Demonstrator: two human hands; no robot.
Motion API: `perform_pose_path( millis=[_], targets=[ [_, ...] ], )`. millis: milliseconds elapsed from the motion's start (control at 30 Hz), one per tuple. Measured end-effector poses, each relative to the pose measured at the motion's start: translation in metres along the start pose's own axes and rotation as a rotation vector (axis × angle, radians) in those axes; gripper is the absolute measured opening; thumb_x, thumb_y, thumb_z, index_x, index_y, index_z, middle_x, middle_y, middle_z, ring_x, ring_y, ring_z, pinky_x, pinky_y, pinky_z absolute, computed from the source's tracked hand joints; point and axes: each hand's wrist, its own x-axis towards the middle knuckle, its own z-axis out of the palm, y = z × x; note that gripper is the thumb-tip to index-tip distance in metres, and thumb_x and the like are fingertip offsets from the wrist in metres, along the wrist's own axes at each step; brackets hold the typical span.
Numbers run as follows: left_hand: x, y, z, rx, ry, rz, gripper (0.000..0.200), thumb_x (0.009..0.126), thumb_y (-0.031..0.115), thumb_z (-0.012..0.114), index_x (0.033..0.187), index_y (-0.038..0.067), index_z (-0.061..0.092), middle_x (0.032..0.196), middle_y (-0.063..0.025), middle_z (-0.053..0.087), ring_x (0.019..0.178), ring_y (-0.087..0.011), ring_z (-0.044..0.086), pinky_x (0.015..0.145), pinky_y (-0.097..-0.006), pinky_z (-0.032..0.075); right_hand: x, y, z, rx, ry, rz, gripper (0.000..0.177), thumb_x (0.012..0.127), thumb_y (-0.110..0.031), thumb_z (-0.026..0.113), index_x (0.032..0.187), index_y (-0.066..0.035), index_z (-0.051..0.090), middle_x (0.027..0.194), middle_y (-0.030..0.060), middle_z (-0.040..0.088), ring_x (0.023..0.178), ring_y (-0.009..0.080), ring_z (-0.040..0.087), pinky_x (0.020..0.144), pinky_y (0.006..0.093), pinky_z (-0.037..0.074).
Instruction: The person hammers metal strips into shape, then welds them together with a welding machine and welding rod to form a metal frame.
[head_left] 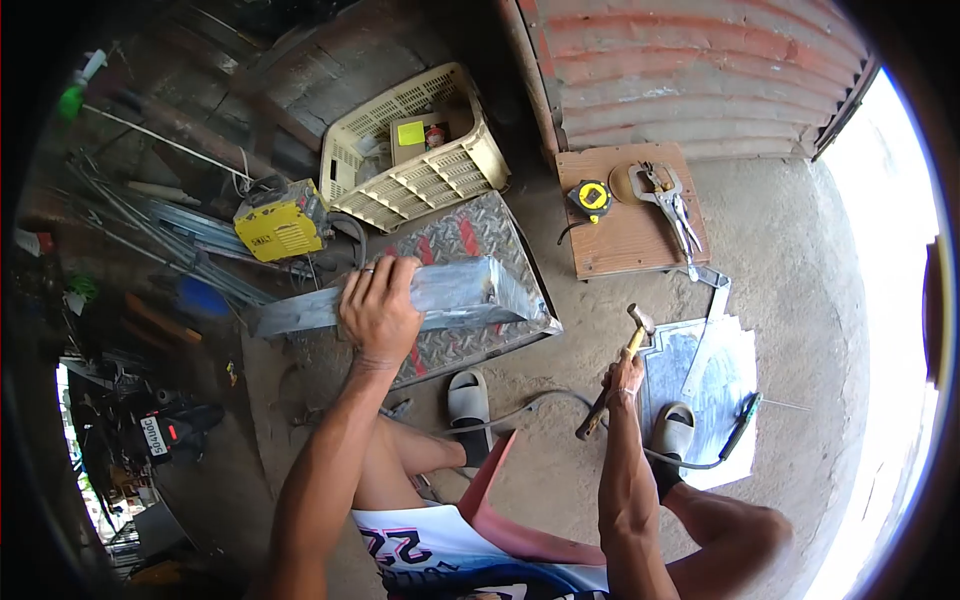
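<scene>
My left hand [382, 308] is closed over the top edge of a bent grey sheet-metal piece [458, 292]. The piece lies on a diamond-plate metal surface [490, 222] marked with red stripes; its folded end faces right. In my right hand [624, 378] is a hammer [636, 338], gripped around the handle, with its head pointing up and away from me. The hammer is off to the right of the bent piece, apart from it. Beneath the hammer's right side, a flat metal sheet [690, 365] rests on the floor, with a metal ruler or square [712, 325] across it.
A wooden stool [620, 250] bears a tape measure [590, 197] and locking clamp pliers [676, 212]. A yellow welding machine [280, 222] stands near a cream crate [425, 192]. An electrode holder [740, 425] lies by my right foot; its cable [545, 395] crosses the floor.
</scene>
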Motion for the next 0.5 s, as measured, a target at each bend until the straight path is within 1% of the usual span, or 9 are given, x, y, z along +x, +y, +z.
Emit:
perform_pose_path(
  millis=[100, 167, 200, 267, 333, 367, 400, 467, 500],
  targets=[
    [0.0, -0.001, 0.003, -0.023, 0.041, 0.011, 0.043, 0.057, 0.004, 0.077, 0.097, 0.013, 0.062, 0.087, -0.006, 0.06, 0.081, -0.0295, 0.061, 0.073, -0.0393, 0.046, -0.049, -0.046, -0.02, -0.259, -0.021, -0.203, 0.03, 0.097, -0.031, 0.06, 0.105, -0.003, 0.053, 0.06, 0.0029, 0.05, 0.043, 0.0143, 0.048, 0.039, 0.0322, 0.041],
    [0.0, -0.003, 0.005, -0.016, 0.071, 0.023, 0.033, 0.064, 0.006, 0.074, 0.094, 0.013, 0.062, 0.084, -0.0054, 0.059, 0.079, -0.0277, 0.061, 0.072, -0.039, 0.046, -0.068, -0.064, -0.031, -0.433, -0.092, -0.646, 0.022, 0.099, -0.026, 0.06, 0.105, -0.006, 0.051, 0.062, -0.0003, 0.049, 0.046, 0.0084, 0.046, 0.04, 0.0261, 0.039],
    [0.0, -0.004, 0.006, -0.005, 0.092, 0.047, 0.023, 0.071, 0.009, 0.071, 0.092, 0.013, 0.061, 0.082, -0.0047, 0.058, 0.077, -0.026, 0.061, 0.071, -0.0386, 0.047, -0.114, -0.103, -0.026, -0.359, -0.208, -0.645, 0.019, 0.1, -0.019, 0.059, 0.11, -0.006, 0.049, 0.067, -0.0007, 0.051, 0.05, 0.0075, 0.047, 0.043, 0.0241, 0.04],
    [-0.001, -0.005, 0.006, -0.012, 0.083, 0.027, 0.02, 0.074, 0.009, 0.069, 0.092, 0.013, 0.06, 0.082, -0.0043, 0.058, 0.077, -0.0254, 0.061, 0.071, -0.0386, 0.047, -0.187, -0.155, -0.011, -0.254, -0.333, -0.669, 0.021, 0.101, -0.018, 0.058, 0.113, -0.006, 0.047, 0.072, 0.0005, 0.055, 0.052, 0.0071, 0.048, 0.046, 0.0232, 0.041],
    [0.0, -0.006, 0.011, -0.011, 0.138, 0.043, 0.015, 0.079, 0.008, 0.067, 0.091, 0.013, 0.06, 0.082, -0.004, 0.058, 0.077, -0.0246, 0.061, 0.071, -0.0381, 0.047, -0.219, -0.182, -0.015, -0.466, -0.415, -0.785, 0.028, 0.101, -0.019, 0.058, 0.122, -0.005, 0.045, 0.076, 0.0061, 0.061, 0.056, 0.0136, 0.055, 0.051, 0.029, 0.046],
    [0.001, -0.006, 0.011, -0.015, 0.169, 0.052, 0.01, 0.082, 0.009, 0.064, 0.09, 0.013, 0.059, 0.081, -0.0036, 0.058, 0.076, -0.0238, 0.06, 0.07, -0.0376, 0.047, -0.239, -0.196, -0.01, -0.622, -0.36, -1.023, 0.038, 0.1, -0.02, 0.059, 0.132, -0.007, 0.043, 0.079, 0.0119, 0.063, 0.06, 0.0234, 0.061, 0.056, 0.0378, 0.049],
    [0.001, -0.007, 0.012, -0.02, 0.174, 0.038, 0.01, 0.082, 0.009, 0.064, 0.09, 0.013, 0.059, 0.081, -0.0036, 0.058, 0.076, -0.0238, 0.06, 0.07, -0.0376, 0.047, -0.256, -0.208, -0.005, -0.703, -0.377, -0.982, 0.045, 0.1, -0.021, 0.059, 0.141, -0.011, 0.042, 0.083, 0.0171, 0.066, 0.068, 0.0312, 0.066, 0.062, 0.043, 0.052],
    [0.0, -0.008, 0.016, -0.039, 0.169, 0.022, 0.024, 0.072, 0.003, 0.07, 0.093, 0.013, 0.061, 0.086, -0.0028, 0.06, 0.079, -0.0253, 0.061, 0.071, -0.0376, 0.047, -0.27, -0.221, 0.003, -0.749, -0.415, -1.116, 0.048, 0.099, -0.019, 0.058, 0.145, -0.015, 0.044, 0.089, 0.0199, 0.07, 0.072, 0.0304, 0.07, 0.065, 0.0413, 0.053],
    [0.001, -0.008, 0.016, -0.032, 0.172, 0.029, 0.022, 0.073, 0.003, 0.069, 0.091, 0.013, 0.06, 0.086, -0.003, 0.06, 0.078, -0.0254, 0.061, 0.071, -0.0375, 0.047, -0.282, -0.23, 0.008, -0.759, -0.417, -1.121, 0.048, 0.099, -0.019, 0.058, 0.145, -0.015, 0.044, 0.089, 0.0199, 0.07, 0.072, 0.0304, 0.07, 0.065, 0.0413, 0.053]
  ],
)
